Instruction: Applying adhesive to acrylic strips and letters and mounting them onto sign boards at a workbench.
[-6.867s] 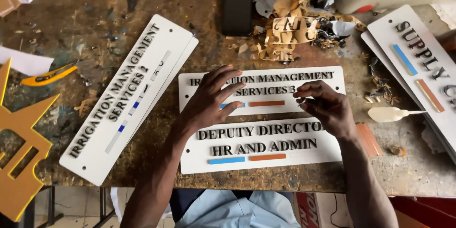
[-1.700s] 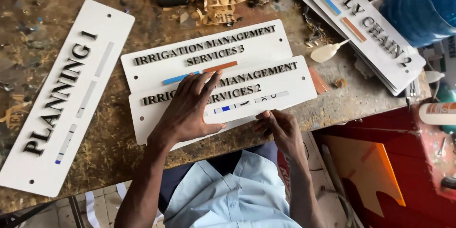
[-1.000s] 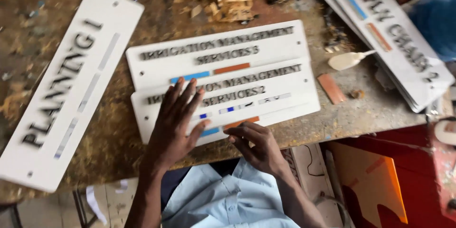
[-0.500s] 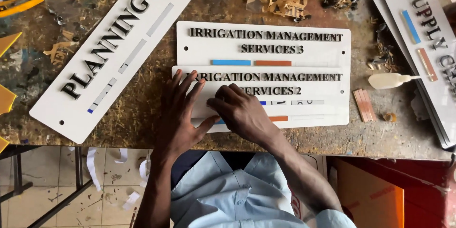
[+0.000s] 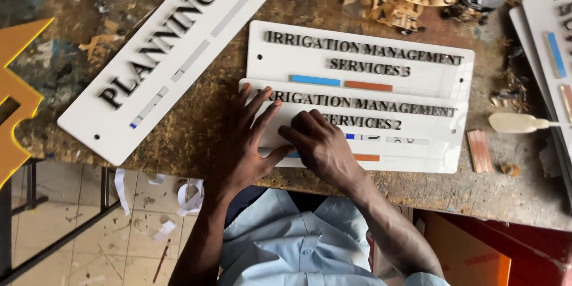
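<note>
Compared with half a second earlier, both hands remain on the front white sign plate (image 5: pixel 411 143); only the view has shifted slightly. The left hand (image 5: pixel 244 137) lies flat, fingers spread, grasping nothing. The right hand (image 5: pixel 319 146) presses with curled fingers; whether they pinch anything cannot be determined. The plate lies at the near edge of the scarred wooden workbench (image 5: pixel 202 125), overlapping a second plate (image 5: pixel 369 53). Tiled floor (image 5: pixel 77 244) with paper scraps shows below.

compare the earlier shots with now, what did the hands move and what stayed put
The right hand came up from the bench edge onto the nearest white rectangular sign plate, now lying beside the left hand, which stays spread flat on that plate's left end. Before that, a plate with different lettering lay on top of this stack. The second white plate behind and the long white plate at the left lie unchanged.
</note>
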